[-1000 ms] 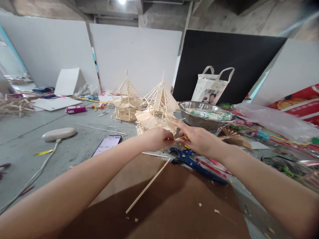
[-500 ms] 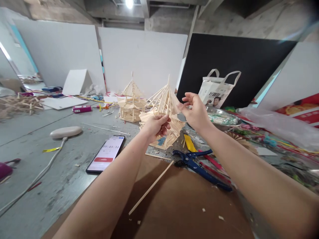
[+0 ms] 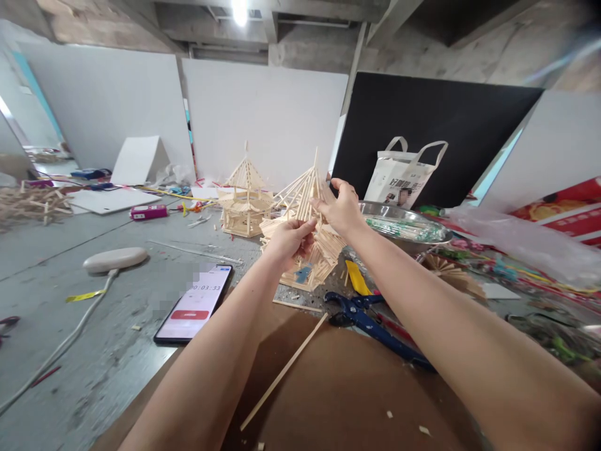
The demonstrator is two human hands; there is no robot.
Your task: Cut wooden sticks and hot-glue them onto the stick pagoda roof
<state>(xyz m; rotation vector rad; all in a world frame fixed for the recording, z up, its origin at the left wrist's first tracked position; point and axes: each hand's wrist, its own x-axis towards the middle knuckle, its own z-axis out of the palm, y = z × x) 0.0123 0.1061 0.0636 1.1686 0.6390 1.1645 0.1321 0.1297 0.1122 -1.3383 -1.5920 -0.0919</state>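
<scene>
A pavilion model built of thin wooden sticks (image 3: pixel 300 188) stands before me, its pointed roof made of slanting sticks. At the roof's lower front edge, my left hand (image 3: pixel 292 244) is closed, thumb and fingers pinching the stickwork. My right hand (image 3: pixel 345 210) curls round the roof's right side, its thumb on the front sticks and fingers behind; its fingertips are partly hidden. A second stick pavilion (image 3: pixel 246 199) sits just to the left, untouched. One loose wooden stick (image 3: pixel 284 373) lies on the brown board (image 3: pixel 366 401) below my hands.
Blue-handled cutters (image 3: pixel 370 322) and a yellow strip (image 3: pixel 358 279) lie near my right forearm. A phone (image 3: pixel 195 304) showing a timer is at left, near a white device with a cable (image 3: pixel 115 259). Behind right are a metal bowl (image 3: pixel 408 241) of wrapped sticks and a bag (image 3: pixel 399 172).
My right hand has moved left and in, from beside the roof onto its sticks. The left hand keeps its place at the roof's lower edge. The view has shifted slightly.
</scene>
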